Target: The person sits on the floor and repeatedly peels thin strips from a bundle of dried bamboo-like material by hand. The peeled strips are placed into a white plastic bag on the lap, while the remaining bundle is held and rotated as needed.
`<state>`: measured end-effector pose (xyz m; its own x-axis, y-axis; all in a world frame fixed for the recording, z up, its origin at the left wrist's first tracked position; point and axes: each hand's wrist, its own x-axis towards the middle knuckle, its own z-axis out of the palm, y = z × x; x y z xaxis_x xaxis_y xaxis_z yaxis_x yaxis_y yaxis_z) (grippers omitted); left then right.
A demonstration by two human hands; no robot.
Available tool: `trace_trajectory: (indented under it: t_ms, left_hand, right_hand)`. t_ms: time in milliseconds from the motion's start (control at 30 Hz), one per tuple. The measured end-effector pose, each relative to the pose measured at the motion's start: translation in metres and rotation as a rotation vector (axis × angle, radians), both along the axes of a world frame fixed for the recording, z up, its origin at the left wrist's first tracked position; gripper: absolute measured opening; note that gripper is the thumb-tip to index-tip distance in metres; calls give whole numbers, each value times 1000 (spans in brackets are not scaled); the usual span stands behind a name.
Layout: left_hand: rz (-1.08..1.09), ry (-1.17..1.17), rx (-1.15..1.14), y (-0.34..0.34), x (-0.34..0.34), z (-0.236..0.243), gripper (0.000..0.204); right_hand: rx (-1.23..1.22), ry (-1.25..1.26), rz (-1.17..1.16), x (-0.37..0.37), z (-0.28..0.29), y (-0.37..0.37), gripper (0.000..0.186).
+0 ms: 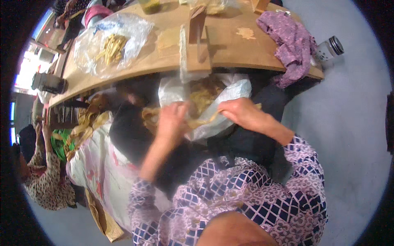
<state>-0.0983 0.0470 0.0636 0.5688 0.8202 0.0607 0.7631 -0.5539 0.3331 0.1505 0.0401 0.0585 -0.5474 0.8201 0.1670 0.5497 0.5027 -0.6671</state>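
Note:
A long yellowish-tan strip [204,121], soft and ribbon-like, stretches between my hands in front of my lap. My right hand [242,112] is closed on one part of it, and a short end sticks out past the knuckles. Smeared by motion, my left hand [172,119] is curled round the strip farther left. More tan material [149,117] hangs out beside that hand. Just beyond and below the hands, an open white plastic bag [171,89] holds a heap of similar tan strips [204,96]. What exactly the strips are, I cannot tell.
A wooden table [234,53] curves ahead, bearing an upright wooden fixture [197,24], a clear bag [141,30] of strips and a purple cloth [287,39]. A lidded jar [329,48] is at the right edge. At left are a white sack [108,164] and another person's arm [51,160].

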Motion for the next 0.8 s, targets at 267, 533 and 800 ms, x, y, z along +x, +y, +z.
trace_trajectory:
  t_ms: [267,533,800]
  left_hand:
    - [254,-574,-578,-9,38,-34,21]
    - [278,-592,-239,-22,45,-46,15]
    - [192,-557,-49,-27,50,-57,9]
  right_hand:
    - [158,-235,-4,-35,-6,9,10]
    - [-94,-231,-64,-24,-32,6,11]
    - [-1238,434,-412,-6,-31,7,18]
